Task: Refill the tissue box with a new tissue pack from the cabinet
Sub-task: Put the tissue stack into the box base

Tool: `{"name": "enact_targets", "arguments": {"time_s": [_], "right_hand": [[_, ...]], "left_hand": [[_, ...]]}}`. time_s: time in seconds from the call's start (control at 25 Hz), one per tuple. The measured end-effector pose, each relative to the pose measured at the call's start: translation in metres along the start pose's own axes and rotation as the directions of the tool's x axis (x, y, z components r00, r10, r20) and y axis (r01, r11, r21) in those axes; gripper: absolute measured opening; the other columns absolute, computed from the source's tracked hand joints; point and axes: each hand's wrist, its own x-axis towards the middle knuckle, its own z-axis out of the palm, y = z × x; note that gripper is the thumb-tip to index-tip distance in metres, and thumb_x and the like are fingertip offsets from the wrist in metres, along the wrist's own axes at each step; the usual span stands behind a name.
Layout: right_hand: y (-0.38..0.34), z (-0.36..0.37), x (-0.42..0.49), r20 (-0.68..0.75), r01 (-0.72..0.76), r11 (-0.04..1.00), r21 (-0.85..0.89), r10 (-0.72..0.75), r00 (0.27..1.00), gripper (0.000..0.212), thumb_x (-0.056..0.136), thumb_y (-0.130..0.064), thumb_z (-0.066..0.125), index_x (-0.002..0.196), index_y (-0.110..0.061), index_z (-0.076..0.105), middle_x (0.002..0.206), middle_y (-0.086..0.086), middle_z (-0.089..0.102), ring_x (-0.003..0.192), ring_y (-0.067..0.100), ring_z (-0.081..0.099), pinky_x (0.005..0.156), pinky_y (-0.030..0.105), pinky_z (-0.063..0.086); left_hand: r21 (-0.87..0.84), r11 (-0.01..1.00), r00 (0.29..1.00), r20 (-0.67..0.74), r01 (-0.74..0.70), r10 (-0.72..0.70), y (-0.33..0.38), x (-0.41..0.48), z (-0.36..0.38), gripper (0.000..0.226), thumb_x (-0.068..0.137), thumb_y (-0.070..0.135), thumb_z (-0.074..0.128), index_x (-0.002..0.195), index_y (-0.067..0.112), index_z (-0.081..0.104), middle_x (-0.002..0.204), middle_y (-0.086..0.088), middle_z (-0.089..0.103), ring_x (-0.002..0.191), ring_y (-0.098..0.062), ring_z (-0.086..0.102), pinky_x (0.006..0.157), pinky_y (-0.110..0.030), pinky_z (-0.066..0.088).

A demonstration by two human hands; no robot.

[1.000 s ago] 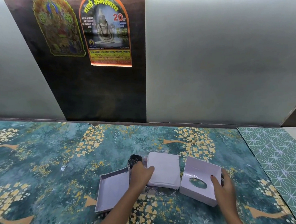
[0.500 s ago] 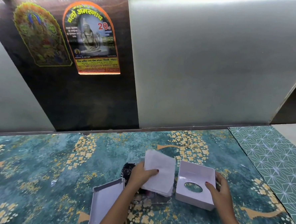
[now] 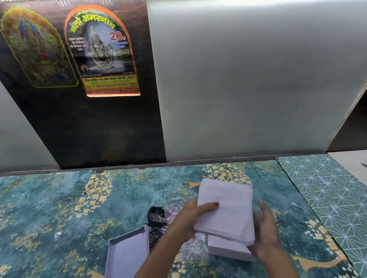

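Note:
A white stack of tissues (image 3: 225,212) is lifted off the patterned surface, directly above the white tissue box part (image 3: 227,250), which it mostly hides. My left hand (image 3: 191,216) grips the stack's left edge, thumb on top. My right hand (image 3: 266,230) is at the stack's right side, fingers spread against it and the box's right edge. The other white box half (image 3: 128,255) lies open-side up to the lower left.
A crumpled dark and clear plastic wrapper (image 3: 162,219) lies between the box halves. The teal floral-patterned surface (image 3: 56,206) spreads all around. A green geometric mat (image 3: 336,195) lies at the right. Frosted cabinet panels (image 3: 246,78) and a dark panel with posters (image 3: 102,52) rise behind.
My left hand has lifted the tissue stack and carried it right, over the box part. My right hand stays at the box's right side. The view has shifted left.

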Motion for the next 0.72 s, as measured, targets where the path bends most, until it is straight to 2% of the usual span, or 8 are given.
{"name": "enact_targets", "arguments": {"time_s": [0.08, 0.16, 0.24, 0.32, 0.44, 0.52, 0.6, 0.72], "right_hand": [[-0.006, -0.007, -0.002, -0.032, -0.111, 0.992, -0.056, 0.109, 0.993, 0.055, 0.082, -0.052, 0.044, 0.105, -0.004, 0.06, 0.098, 0.021, 0.066, 0.078, 0.034, 0.064, 0.063, 0.039, 0.053], [-0.01, -0.015, -0.004, -0.073, -0.102, 0.984, -0.144, 0.093, 0.993, 0.033, 0.086, -0.033, 0.05, 0.098, -0.004, 0.06, 0.078, 0.016, 0.072, 0.059, 0.029, 0.068, 0.044, 0.031, 0.054], [-0.013, -0.021, -0.005, -0.125, -0.064, 0.965, -0.256, 0.032, 0.992, 0.019, 0.083, -0.015, 0.057, 0.097, -0.002, 0.06, 0.058, 0.008, 0.072, 0.047, 0.022, 0.067, 0.035, 0.026, 0.051], [-0.012, -0.024, -0.002, -0.185, -0.072, 0.928, -0.366, 0.003, 0.983, 0.022, 0.08, -0.006, 0.06, 0.101, 0.0, 0.059, 0.059, 0.007, 0.072, 0.047, 0.021, 0.066, 0.038, 0.024, 0.051], [-0.011, -0.028, 0.003, -0.254, -0.076, 0.809, -0.583, -0.092, 0.963, 0.034, 0.079, -0.006, 0.062, 0.112, 0.003, 0.057, 0.086, 0.015, 0.068, 0.068, 0.027, 0.062, 0.054, 0.03, 0.048], [-0.008, -0.029, 0.005, -0.236, -0.042, 0.713, -0.7, -0.176, 0.956, 0.037, 0.079, -0.008, 0.063, 0.113, 0.004, 0.057, 0.096, 0.018, 0.066, 0.074, 0.028, 0.06, 0.056, 0.031, 0.044], [-0.006, -0.029, 0.004, -0.216, -0.026, 0.649, -0.76, -0.216, 0.952, 0.034, 0.077, -0.011, 0.066, 0.107, 0.003, 0.062, 0.092, 0.017, 0.066, 0.075, 0.029, 0.062, 0.059, 0.032, 0.046], [-0.003, -0.028, 0.005, -0.212, -0.048, 0.545, -0.837, -0.242, 0.947, 0.028, 0.075, -0.014, 0.068, 0.1, -0.002, 0.067, 0.083, 0.012, 0.066, 0.072, 0.028, 0.063, 0.061, 0.033, 0.046]], "left_hand": [[0.064, 0.997, 0.996, -0.072, 0.051, -0.047, -0.01, 0.012, 0.011, 0.019, 0.072, 0.013, 0.071, 0.086, 0.01, 0.06, 0.089, -0.01, 0.068, 0.071, -0.017, 0.066, 0.067, -0.031, 0.056], [0.118, 0.987, 0.99, -0.103, 0.113, -0.101, -0.015, 0.018, 0.016, 0.033, 0.065, 0.021, 0.073, 0.092, 0.007, 0.059, 0.094, -0.014, 0.068, 0.077, -0.023, 0.066, 0.075, -0.036, 0.054], [0.177, 0.971, 0.985, -0.094, 0.159, -0.144, -0.016, 0.019, 0.018, 0.037, 0.065, 0.024, 0.071, 0.096, 0.007, 0.059, 0.094, -0.012, 0.067, 0.078, -0.024, 0.064, 0.072, -0.037, 0.054], [0.201, 0.956, 0.976, -0.081, 0.214, -0.201, -0.016, 0.02, 0.02, 0.02, 0.078, 0.022, 0.065, 0.092, 0.01, 0.058, 0.089, -0.007, 0.063, 0.075, -0.022, 0.061, 0.064, -0.035, 0.053], [0.318, 0.917, 0.97, -0.093, 0.241, -0.223, -0.016, 0.019, 0.017, 0.02, 0.083, 0.023, 0.059, 0.093, 0.008, 0.052, 0.093, -0.01, 0.054, 0.079, -0.028, 0.06, 0.055, -0.037, 0.057], [0.527, 0.83, 0.983, -0.124, 0.183, -0.138, -0.016, 0.017, 0.013, 0.017, 0.082, 0.023, 0.057, 0.085, 0.007, 0.052, 0.088, -0.014, 0.055, 0.068, -0.028, 0.06, 0.054, -0.034, 0.056], [0.698, 0.706, 0.989, -0.148, 0.119, -0.02, -0.017, 0.016, 0.009, 0.016, 0.08, 0.024, 0.055, 0.07, 0.012, 0.053, 0.08, -0.014, 0.06, 0.058, -0.024, 0.06, 0.048, -0.027, 0.051], [0.792, 0.604, 0.972, -0.201, 0.086, 0.125, -0.018, 0.016, 0.009, 0.018, 0.078, 0.027, 0.056, 0.063, 0.016, 0.052, 0.077, -0.012, 0.061, 0.056, -0.022, 0.056, 0.049, -0.025, 0.042]]}}
